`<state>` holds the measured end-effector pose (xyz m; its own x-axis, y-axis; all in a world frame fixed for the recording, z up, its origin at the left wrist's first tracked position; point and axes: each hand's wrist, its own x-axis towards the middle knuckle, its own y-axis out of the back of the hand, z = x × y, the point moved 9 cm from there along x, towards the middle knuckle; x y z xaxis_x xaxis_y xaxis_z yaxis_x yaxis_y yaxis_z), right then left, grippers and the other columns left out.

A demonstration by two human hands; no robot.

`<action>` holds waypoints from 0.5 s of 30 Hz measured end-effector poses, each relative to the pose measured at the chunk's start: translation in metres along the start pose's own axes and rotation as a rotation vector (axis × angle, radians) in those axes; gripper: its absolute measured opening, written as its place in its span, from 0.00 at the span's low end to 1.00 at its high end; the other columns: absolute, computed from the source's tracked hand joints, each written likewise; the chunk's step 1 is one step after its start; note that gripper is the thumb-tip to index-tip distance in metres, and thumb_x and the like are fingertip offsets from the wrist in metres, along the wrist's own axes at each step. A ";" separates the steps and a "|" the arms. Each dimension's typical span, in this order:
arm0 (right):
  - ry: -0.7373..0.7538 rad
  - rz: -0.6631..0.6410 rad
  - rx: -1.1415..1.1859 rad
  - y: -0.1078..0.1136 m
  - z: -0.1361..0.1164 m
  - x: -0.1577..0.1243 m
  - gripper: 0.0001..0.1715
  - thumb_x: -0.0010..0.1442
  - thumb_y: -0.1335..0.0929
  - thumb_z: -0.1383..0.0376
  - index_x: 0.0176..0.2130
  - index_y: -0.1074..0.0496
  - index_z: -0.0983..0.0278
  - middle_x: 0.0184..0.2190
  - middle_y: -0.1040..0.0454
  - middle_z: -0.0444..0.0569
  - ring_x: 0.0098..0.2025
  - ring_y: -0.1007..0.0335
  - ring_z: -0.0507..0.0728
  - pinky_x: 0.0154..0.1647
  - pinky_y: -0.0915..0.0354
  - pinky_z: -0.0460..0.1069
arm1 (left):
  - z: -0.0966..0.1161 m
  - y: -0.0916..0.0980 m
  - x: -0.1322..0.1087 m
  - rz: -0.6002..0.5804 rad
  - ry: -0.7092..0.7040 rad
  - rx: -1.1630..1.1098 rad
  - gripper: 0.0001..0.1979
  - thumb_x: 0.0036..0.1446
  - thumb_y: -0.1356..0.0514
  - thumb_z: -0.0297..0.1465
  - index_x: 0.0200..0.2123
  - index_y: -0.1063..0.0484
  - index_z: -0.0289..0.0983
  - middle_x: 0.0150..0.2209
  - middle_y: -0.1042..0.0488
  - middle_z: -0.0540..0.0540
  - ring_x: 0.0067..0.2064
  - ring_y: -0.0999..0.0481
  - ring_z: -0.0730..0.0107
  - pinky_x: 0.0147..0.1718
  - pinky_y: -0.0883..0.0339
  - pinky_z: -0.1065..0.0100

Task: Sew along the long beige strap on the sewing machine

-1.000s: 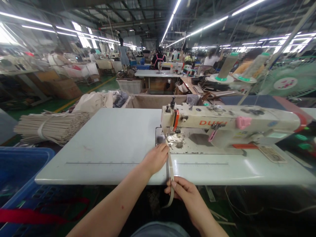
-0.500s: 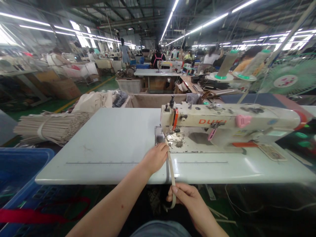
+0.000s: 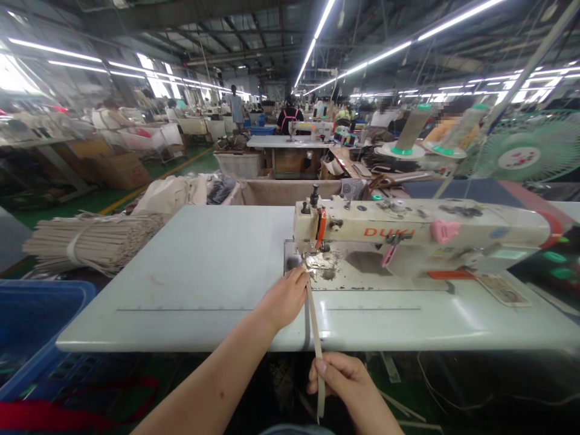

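Observation:
A narrow beige fabric strip (image 3: 314,317) runs from under the presser area of a sewing machine (image 3: 408,232) toward me, over the table's front edge. My left hand (image 3: 290,295) is closed on the strip's far part, close in front of the needle plate (image 3: 324,264); its fingertips partly cover the strip. Below the table edge, my right hand (image 3: 338,376) pinches the strip between thumb and fingers. The strip's lower end hangs down beneath that hand. Whether the strip lies under the needle is too small to tell.
A tied bundle of beige strips (image 3: 86,244) lies left of the white sewing table (image 3: 190,266). Blue basket (image 3: 45,314) stands at lower left. Thread cones (image 3: 410,132) and a green fan (image 3: 521,154) are at right. Co-workers sit farther back.
The whole view has shifted slightly downward in the picture. The strip's lower end, curled under my right hand before, now hangs straighter. Both hands keep their grip.

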<state>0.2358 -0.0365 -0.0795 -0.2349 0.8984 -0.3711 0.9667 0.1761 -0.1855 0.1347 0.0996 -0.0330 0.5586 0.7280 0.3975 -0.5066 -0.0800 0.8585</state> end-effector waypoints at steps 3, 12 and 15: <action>0.013 -0.003 -0.001 0.000 0.000 0.000 0.29 0.57 0.25 0.42 0.28 0.19 0.65 0.24 0.21 0.50 0.29 0.28 0.55 0.33 0.35 0.48 | 0.001 0.002 0.001 0.004 0.004 -0.003 0.18 0.65 0.47 0.23 0.57 0.37 0.39 0.58 0.32 0.38 0.62 0.30 0.56 0.64 0.33 0.50; 0.007 -0.029 0.020 0.000 0.002 0.002 0.28 0.55 0.24 0.43 0.27 0.20 0.65 0.25 0.22 0.50 0.28 0.31 0.55 0.32 0.36 0.49 | 0.003 0.003 -0.001 -0.009 0.017 0.039 0.12 0.67 0.47 0.25 0.53 0.34 0.38 0.56 0.30 0.39 0.58 0.26 0.57 0.60 0.30 0.54; 0.040 -0.063 0.027 -0.002 0.000 0.002 0.27 0.55 0.24 0.43 0.27 0.21 0.65 0.23 0.24 0.48 0.27 0.33 0.54 0.33 0.37 0.48 | 0.005 0.005 -0.002 -0.015 0.017 0.021 0.11 0.67 0.47 0.25 0.51 0.33 0.39 0.55 0.29 0.40 0.57 0.26 0.58 0.60 0.30 0.56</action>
<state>0.2332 -0.0356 -0.0802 -0.2905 0.9011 -0.3218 0.9470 0.2225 -0.2317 0.1343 0.0946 -0.0274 0.5551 0.7404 0.3791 -0.4843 -0.0829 0.8710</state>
